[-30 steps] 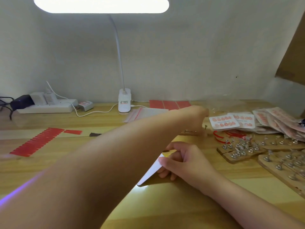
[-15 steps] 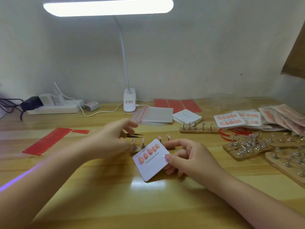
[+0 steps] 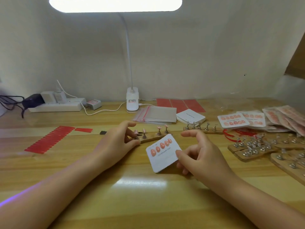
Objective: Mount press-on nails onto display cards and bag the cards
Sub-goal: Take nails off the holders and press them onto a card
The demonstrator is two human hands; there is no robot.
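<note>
My right hand (image 3: 199,156) pinches the right edge of a white display card (image 3: 162,157), thumb on top, and tilts it above the table. Several pink press-on nails fill the card's upper row; the lower half is blank. Behind it lies a wooden stand strip (image 3: 153,138) with pink nails (image 3: 162,128) on small metal stands. My left hand (image 3: 118,141) grips the strip's left end, thumb on its front and fingers curled at the leftmost stand. A black tweezers tip (image 3: 142,133) pokes out beside those fingers.
Clear zip bags (image 3: 156,113) and blank cards (image 3: 190,115) lie behind the strip. Filled cards (image 3: 233,121) and bagged cards (image 3: 283,118) sit at right, above strips of empty stands (image 3: 247,147). Red adhesive tabs (image 3: 49,139) lie left; lamp base (image 3: 132,101) and power strip (image 3: 56,104) at back.
My left arm has drawn back from the far right to the stand strip and closed on its left end. My right hand has turned the card face up.
</note>
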